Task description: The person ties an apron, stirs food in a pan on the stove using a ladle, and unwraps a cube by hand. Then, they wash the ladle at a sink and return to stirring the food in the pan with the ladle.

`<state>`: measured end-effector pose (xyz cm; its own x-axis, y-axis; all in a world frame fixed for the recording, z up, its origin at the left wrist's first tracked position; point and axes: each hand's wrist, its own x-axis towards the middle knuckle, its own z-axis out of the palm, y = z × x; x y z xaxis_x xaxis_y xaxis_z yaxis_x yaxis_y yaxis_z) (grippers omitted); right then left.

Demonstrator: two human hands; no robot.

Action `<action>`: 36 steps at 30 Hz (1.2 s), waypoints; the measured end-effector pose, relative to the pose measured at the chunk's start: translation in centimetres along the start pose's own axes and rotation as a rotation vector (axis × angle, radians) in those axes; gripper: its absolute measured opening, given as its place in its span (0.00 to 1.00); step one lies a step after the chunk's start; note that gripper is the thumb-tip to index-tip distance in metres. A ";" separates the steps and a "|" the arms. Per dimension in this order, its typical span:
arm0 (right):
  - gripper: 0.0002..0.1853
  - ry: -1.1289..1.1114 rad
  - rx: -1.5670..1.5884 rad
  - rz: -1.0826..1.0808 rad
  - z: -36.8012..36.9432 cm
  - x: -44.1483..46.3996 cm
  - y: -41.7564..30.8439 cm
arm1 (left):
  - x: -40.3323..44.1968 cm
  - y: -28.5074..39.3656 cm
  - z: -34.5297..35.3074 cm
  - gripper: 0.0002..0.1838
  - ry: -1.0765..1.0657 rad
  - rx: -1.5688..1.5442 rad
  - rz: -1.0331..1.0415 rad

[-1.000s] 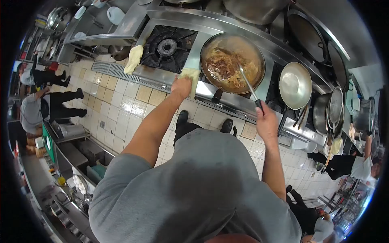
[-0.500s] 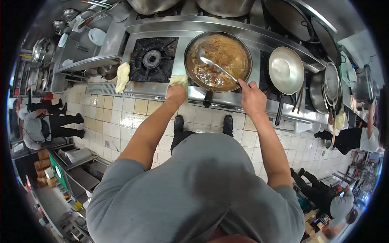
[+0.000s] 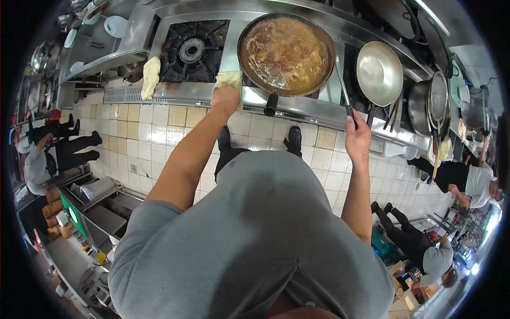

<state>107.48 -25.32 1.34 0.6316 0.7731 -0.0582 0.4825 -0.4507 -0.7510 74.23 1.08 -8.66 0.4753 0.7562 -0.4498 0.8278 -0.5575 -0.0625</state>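
Note:
A wide dark pan (image 3: 330,45) of bubbling brown sauce with pieces of food sits on the stove in front of me. My left hand (image 3: 226,98) is closed on a pale yellow cloth (image 3: 229,78) at the stove's front edge, left of the pan's short dark handle (image 3: 271,105). Just right of the pan, a metal ladle (image 3: 342,80) points away from me, its bowl end by the rim and hard to make out. My right hand (image 3: 359,139) has its fingers around the dark end of the ladle's handle.
An unused-looking burner (image 3: 192,50) lies left of the pan, with another cloth (image 3: 151,77) beside it. On the right are a light metal pan (image 3: 379,73), stacked pots and a strainer (image 3: 439,98). Other people stand on both sides of the tiled floor (image 3: 180,118).
The ladle has left the sauce and moved to the right of the pan, and my right hand has come right and towards me. My left hand stays on the cloth.

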 end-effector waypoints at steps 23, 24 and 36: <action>0.22 -0.245 0.306 0.234 0.9 -7.2 -6.4 | 0.3 -0.7 0.0 0.15 -0.014 -0.009 0.030; 0.23 -0.204 0.222 0.166 0.9 -6.8 -5.7 | 0.3 -0.7 0.0 0.15 -0.006 -0.010 0.030; 0.19 -0.185 0.172 0.118 5.4 4.1 0.5 | 0.1 -1.3 0.9 0.14 0.057 -0.021 0.028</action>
<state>106.99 -19.94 -2.84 0.5479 0.7955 -0.2588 0.2921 -0.4718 -0.8319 72.93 1.59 -9.39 0.5140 0.7590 -0.3995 0.8198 -0.5718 -0.0315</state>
